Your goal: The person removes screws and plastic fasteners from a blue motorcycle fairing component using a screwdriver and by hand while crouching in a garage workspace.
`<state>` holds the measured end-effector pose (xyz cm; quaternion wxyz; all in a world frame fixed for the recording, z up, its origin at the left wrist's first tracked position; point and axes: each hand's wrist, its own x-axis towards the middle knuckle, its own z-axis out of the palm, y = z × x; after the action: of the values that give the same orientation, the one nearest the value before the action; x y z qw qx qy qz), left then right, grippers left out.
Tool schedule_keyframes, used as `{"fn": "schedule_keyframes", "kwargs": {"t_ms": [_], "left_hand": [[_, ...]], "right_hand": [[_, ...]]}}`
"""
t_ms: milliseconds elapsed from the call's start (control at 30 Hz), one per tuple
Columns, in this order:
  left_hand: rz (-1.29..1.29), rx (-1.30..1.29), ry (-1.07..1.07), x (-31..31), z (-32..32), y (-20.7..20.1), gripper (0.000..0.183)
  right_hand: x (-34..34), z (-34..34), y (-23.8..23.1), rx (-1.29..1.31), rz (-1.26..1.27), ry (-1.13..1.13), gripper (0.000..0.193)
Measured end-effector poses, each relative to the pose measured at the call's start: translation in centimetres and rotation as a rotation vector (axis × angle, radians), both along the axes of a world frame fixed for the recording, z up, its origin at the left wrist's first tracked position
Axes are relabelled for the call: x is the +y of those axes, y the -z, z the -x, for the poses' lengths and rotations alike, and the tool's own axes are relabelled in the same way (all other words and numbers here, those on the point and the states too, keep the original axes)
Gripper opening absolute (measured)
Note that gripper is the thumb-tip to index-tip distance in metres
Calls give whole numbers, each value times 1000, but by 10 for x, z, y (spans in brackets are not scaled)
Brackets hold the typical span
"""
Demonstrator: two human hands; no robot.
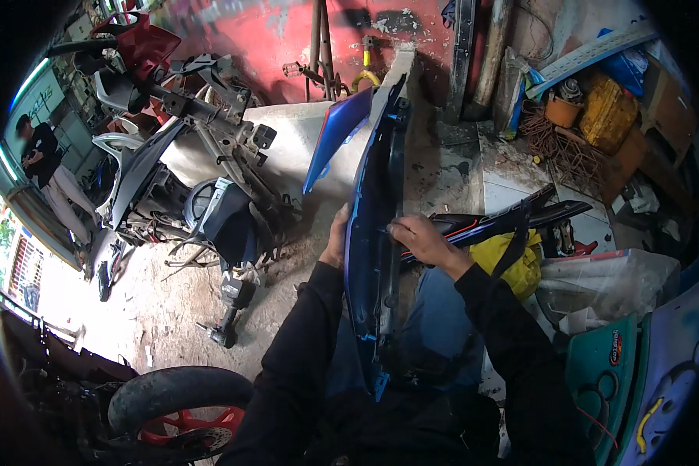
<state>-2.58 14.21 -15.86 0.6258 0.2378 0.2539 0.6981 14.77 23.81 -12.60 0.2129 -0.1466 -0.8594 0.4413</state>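
A long blue motorcycle fairing panel (369, 272) stands upright over my lap, its dark inner side turned to me. My left hand (335, 238) is closed on its left edge, the fingers partly hidden behind it. Against the inner side, near the right edge, the fingers of my right hand (426, 239) are pinched together. Whatever lies between those fingertips is too small to make out. Just beyond the panel's upper part, a pointed blue piece with a red edge (339, 128) leans left; whether the two are joined is unclear.
A stripped motorcycle frame (229, 147) stands at the left, a wheel with red spokes (182, 412) at the lower left. To my right lie dark fairing parts (505, 221), a yellow bag (520, 268) and a green case (598, 373). Another person (50, 171) stands far left.
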Motion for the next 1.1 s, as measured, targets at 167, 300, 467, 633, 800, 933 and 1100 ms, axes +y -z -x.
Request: {"fn": "schedule_keyframes", "kwargs": {"t_ms": [167, 300, 467, 633, 800, 933, 1100], "left_hand": [[-48, 113, 28, 0, 3, 1, 79], [-54, 166, 39, 3, 6, 7, 82], [-119, 107, 46, 7, 5, 11, 86], [-97, 155, 78, 3, 22, 22, 86], [-21, 126, 24, -5, 11, 13, 80], [-10, 63, 47, -4, 1, -3, 74], [19, 96, 43, -9, -7, -12, 71]], "right_hand": [[-8, -4, -18, -40, -32, -8, 32], [-7, -5, -29, -85, -29, -9, 32], [-4, -9, -18, 20, 184, -46, 31], [-9, -5, -25, -47, -44, -12, 30], [-6, -16, -31, -37, -40, 20, 34], [4, -14, -33, -40, -111, 65, 34], [4, -11, -25, -31, -23, 56, 32]]}}
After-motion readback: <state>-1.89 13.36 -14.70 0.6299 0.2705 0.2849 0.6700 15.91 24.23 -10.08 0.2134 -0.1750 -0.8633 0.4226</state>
